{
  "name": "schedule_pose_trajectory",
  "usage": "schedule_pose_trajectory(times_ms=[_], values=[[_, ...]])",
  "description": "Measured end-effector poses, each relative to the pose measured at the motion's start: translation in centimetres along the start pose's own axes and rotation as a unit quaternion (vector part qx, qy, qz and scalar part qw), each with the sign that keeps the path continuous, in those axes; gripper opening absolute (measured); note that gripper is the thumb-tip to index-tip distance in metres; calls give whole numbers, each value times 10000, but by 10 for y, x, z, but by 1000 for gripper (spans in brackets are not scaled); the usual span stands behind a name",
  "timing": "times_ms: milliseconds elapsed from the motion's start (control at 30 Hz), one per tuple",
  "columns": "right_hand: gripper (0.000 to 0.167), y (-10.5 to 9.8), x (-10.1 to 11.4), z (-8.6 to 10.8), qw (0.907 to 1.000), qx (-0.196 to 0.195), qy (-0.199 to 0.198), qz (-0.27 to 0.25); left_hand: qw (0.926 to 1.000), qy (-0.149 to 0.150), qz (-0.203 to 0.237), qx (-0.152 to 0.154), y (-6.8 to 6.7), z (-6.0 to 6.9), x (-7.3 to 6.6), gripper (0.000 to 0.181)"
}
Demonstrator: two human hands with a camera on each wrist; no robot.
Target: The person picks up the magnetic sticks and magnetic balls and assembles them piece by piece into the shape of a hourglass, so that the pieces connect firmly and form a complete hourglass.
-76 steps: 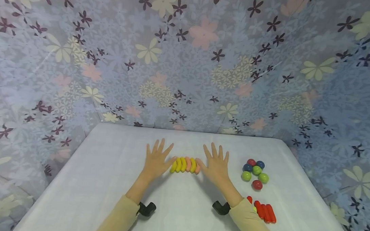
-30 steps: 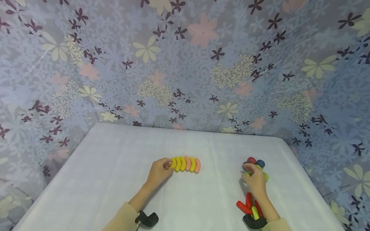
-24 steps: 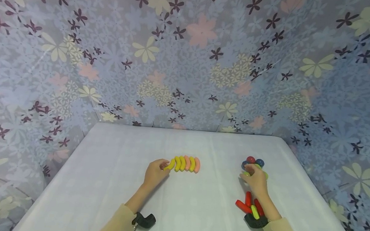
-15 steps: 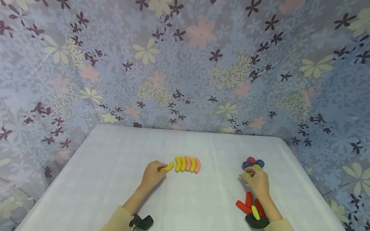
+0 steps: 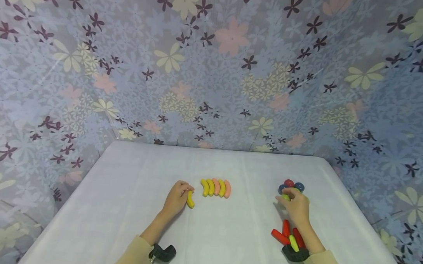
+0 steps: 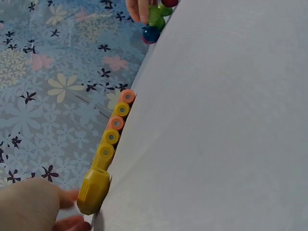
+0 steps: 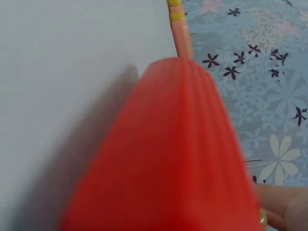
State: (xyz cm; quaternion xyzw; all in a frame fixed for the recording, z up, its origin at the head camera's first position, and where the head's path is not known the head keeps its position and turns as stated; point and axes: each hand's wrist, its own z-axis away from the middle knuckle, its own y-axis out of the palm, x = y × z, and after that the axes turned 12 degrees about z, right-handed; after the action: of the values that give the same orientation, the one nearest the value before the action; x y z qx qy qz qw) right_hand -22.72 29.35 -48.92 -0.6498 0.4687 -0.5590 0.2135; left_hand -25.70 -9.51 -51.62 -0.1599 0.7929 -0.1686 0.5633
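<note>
In the head view my left hand (image 5: 176,196) pinches the upper end of a yellow toy banana (image 5: 190,200) just above or on the table. The left wrist view shows this toy banana (image 6: 94,191) large, close to the fingertips. To its right is a row of yellow and peach-coloured curved toy pieces (image 5: 215,187). My right hand (image 5: 298,209) is over a cluster of small balls, thumb and index finger bent around a green ball (image 5: 285,197). Whether they grip it is unclear. A red ball (image 5: 289,183) and a blue ball (image 5: 299,186) show beyond the fingers.
Red elongated toy pieces (image 5: 280,237) and a yellow-green one (image 5: 293,243) lie beside the right forearm, partly behind the black wrist camera (image 5: 295,254). A white cloth covers the table (image 5: 133,176); floral fabric (image 5: 213,70) rises behind it.
Both hands were spread flat beside the row. My left hand has since drawn the leftmost banana away to the left and turned it; my right hand has moved to the balls and stays there.
</note>
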Motion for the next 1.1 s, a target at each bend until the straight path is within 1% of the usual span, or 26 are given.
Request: schedule_pose_trajectory(times_ms=[33, 67, 167, 233, 333, 433, 500, 633, 733, 833, 900, 1000, 1100], values=[[32, 0, 1, 0, 10000, -50, -4, -25, 9999, -40, -88, -59, 0, 1, -1, 15], [32, -1, 3, 0, 9999, -116, -12, -74, 9996, -93, -252, -123, 0, 1, -2, 18], [32, -1, 9, 0, 9991, -280, -53, -300, 9967, -277, -714, -254, 0, 6, -4, 34], [32, -1, 14, 0, 9984, -330, -83, -460, 9955, -373, -828, -272, 0, 9, -6, 36], [32, 2, 21, 2, 9968, -290, -216, -712, 9964, -374, -702, -307, 0, 14, -8, 26], [33, 9, 28, 2, 9958, -86, -307, -863, 9969, -327, -606, -379, 1, 19, -9, 17], [34, 15, 33, 2, 9954, 122, -319, -898, 9969, -284, -576, -447, 2, 22, -8, 16], [35, 28, 45, 1, 9932, 372, -413, -1023, 9985, -214, -214, -449, 6, 27, -8, 16], [33, 39, 58, 2, 9896, 422, -547, -1263, 9992, -164, -15, -374, 9, 29, -9, 17], [31, 50, 74, 5, 9853, 568, -714, -1446, 9994, -145, -19, -303, 10, 30, -11, 17], [30, 56, 84, 9, 9819, 696, -825, -1555, 9996, -140, 56, -249, 9, 30, -13, 17], [29, 66, 99, 14, 9754, 866, -1005, -1762, 9995, -202, 223, -89, 8, 30, -13, 18], [28, 74, 114, 20, 9683, 1011, -1139, -1977, 9983, -267, 513, 65, 7, 30, -12, 18]])
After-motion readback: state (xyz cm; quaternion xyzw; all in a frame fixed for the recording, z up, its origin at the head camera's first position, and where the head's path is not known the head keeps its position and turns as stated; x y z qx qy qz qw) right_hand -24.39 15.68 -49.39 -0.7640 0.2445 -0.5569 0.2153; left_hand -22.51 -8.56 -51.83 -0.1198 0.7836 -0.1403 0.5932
